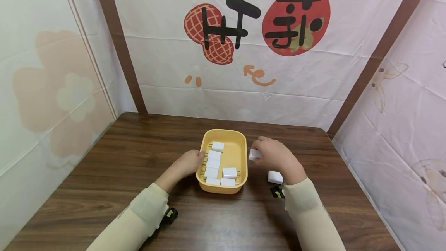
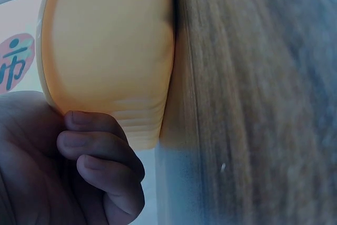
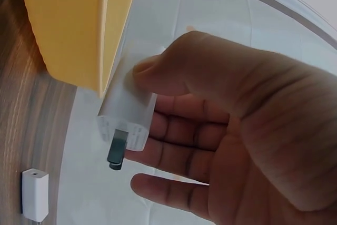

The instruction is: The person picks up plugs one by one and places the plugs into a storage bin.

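Observation:
A yellow plastic tray (image 1: 223, 190) stands on the table with several white charger plugs inside. Most of these form a column along its left side, prongs pointing left; two sit at the lower right, prongs to the right. My left hand (image 1: 189, 162) grips the tray's left rim, with curled fingers (image 2: 95, 140) against the outer wall in the left wrist view. Just outside the right rim, my right hand (image 1: 277, 156) pinches another white charger plug (image 3: 129, 93) between thumb and fingers. Its metal prongs (image 3: 117, 148) point away from the tray in the right wrist view.
One loose charger plug (image 1: 275, 177) lies on the wooden table (image 1: 223, 224) below my right hand, near that wrist. A printed white cloth (image 1: 156, 65) hangs behind the table's far edge, with more cloth at both sides.

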Motion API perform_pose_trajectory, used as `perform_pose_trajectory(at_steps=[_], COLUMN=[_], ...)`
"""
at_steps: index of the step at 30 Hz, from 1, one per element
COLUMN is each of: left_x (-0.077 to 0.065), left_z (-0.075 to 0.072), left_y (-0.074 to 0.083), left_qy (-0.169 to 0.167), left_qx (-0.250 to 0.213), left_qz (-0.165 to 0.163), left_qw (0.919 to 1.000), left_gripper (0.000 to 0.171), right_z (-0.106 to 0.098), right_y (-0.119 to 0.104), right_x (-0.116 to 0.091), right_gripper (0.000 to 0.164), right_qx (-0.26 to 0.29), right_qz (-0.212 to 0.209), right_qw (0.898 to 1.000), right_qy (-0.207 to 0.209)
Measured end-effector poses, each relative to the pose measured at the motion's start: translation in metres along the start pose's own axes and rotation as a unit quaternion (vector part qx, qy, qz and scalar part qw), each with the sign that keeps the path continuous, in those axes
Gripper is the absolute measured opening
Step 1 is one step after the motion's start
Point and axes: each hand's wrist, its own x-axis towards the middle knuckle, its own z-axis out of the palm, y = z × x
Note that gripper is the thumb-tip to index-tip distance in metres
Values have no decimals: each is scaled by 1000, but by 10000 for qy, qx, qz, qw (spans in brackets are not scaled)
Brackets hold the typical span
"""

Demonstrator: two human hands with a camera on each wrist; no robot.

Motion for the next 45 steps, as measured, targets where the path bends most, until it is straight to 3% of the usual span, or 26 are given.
perform_pose_trajectory(at_steps=[23, 45], left_x=[0, -2], left_z=[0, 0], left_y=[-3, -3], left_qy=[83, 58], left_qx=[-15, -87], left_qz=[86, 116], left_qw=[9999, 9999], left_gripper=[48, 47], right_z=[10, 23], right_y=[-15, -30], right_x=[11, 18], right_gripper=[36, 36], right_qx=[-249, -849], right_qz=[-623, -777], right_qw=[9953, 9907], right_qy=[695, 731])
